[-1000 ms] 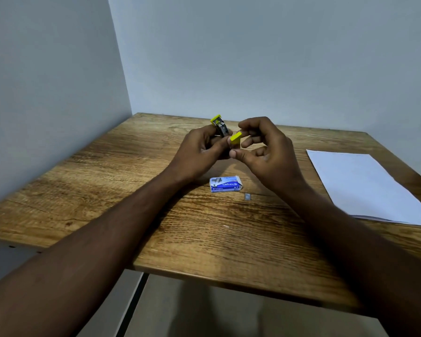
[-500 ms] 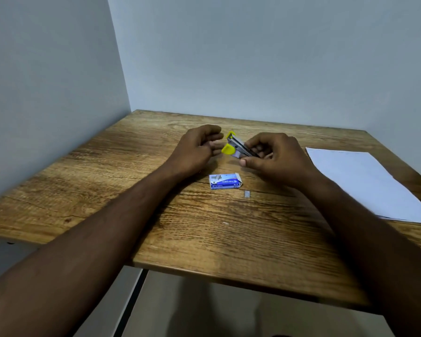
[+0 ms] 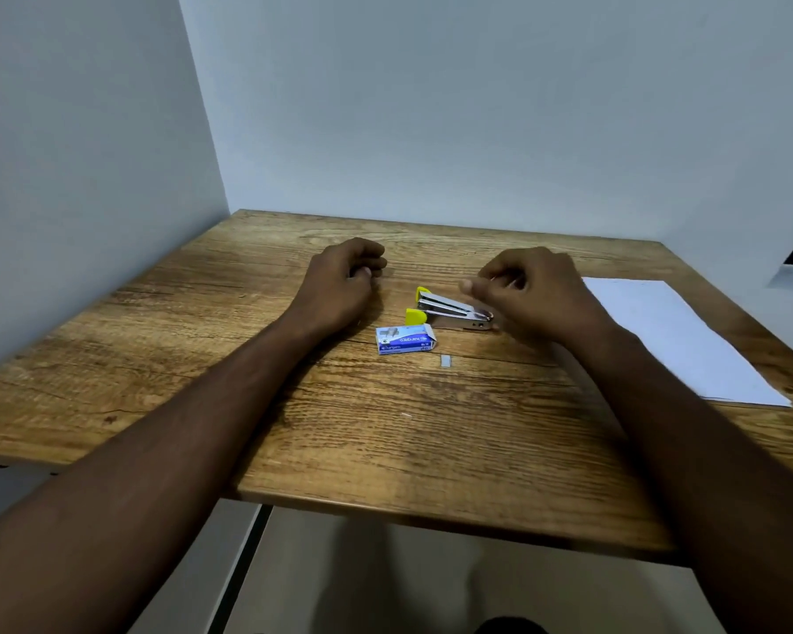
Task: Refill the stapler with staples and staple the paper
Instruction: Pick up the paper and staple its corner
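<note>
A small metal stapler (image 3: pixel 449 308) with yellow ends lies on its side on the wooden table (image 3: pixel 385 450), its jaws spread apart. My right hand (image 3: pixel 536 290) hovers just right of it, fingers loosely bent, thumb out, holding nothing. My left hand (image 3: pixel 339 286) rests on the table to the stapler's left, curled into a loose fist with nothing in it. A blue and white staple box (image 3: pixel 404 339) lies just in front of the stapler. A short strip of staples (image 3: pixel 445 361) lies near the box. White paper (image 3: pixel 674 340) lies flat at the right.
Grey walls close off the table on the left and at the back. A single loose staple (image 3: pixel 406 415) lies on the wood nearer to me. The table's front edge runs below my forearms.
The stapler, held up between both hands a second ago, was lowered by my right hand and now lies on the table. Both hands have let go and drawn apart.
</note>
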